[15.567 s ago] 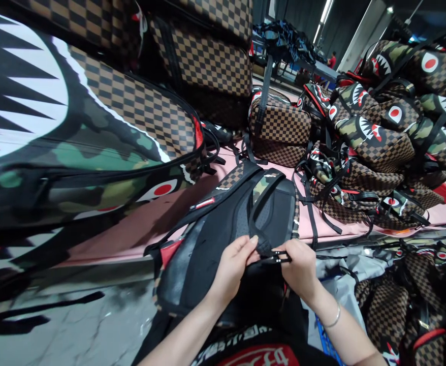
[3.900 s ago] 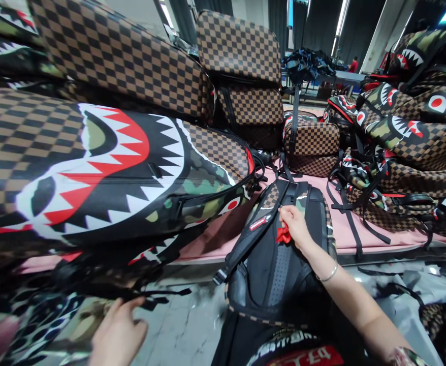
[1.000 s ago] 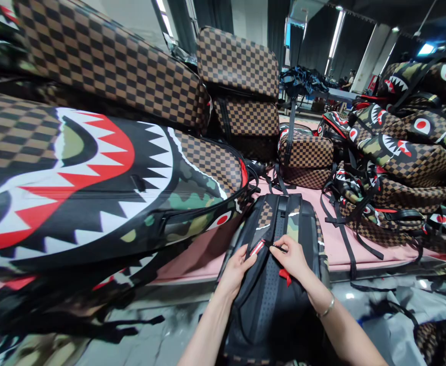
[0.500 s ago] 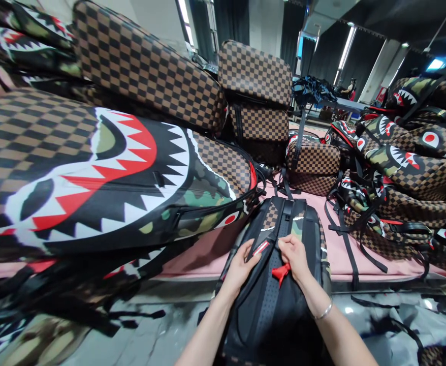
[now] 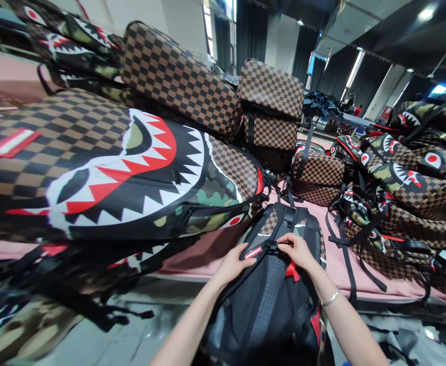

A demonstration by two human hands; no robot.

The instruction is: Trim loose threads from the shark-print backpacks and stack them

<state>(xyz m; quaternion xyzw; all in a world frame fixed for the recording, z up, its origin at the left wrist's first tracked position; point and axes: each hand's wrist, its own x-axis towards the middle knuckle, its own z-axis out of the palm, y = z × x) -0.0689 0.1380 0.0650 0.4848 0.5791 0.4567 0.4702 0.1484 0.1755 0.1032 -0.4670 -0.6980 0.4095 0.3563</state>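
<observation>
The backpack (image 5: 272,300) lay back side up at about 6 o'clock, partly on the edge of the pink table (image 5: 337,259) and partly toward the person. The left hand (image 5: 232,264) was pressed on the left shoulder strap (image 5: 259,244), the thumb beside a small red label (image 5: 254,252). I could not tell if its fingers closed around the strap or only rested on it. The right hand (image 5: 299,251) was pinched together on a small dark piece (image 5: 283,244) at the middle of the straps; a red tag (image 5: 292,272) hung under the palm, and a bracelet (image 5: 330,299) sat on the wrist.

In my judgement, the main risk was the small piece slipping out of the pinch, because it was thin and the grip was only by fingertips. The backpack could also slide off the table edge toward the floor if the left hand lifted, since much of it seemed to have no support. At 9 o'clock a large shark-mouth bag (image 5: 131,178) leaned very near the left arm, and loose black straps (image 5: 345,244) lay at 3 o'clock; a wide elbow move could pull or push these.
</observation>
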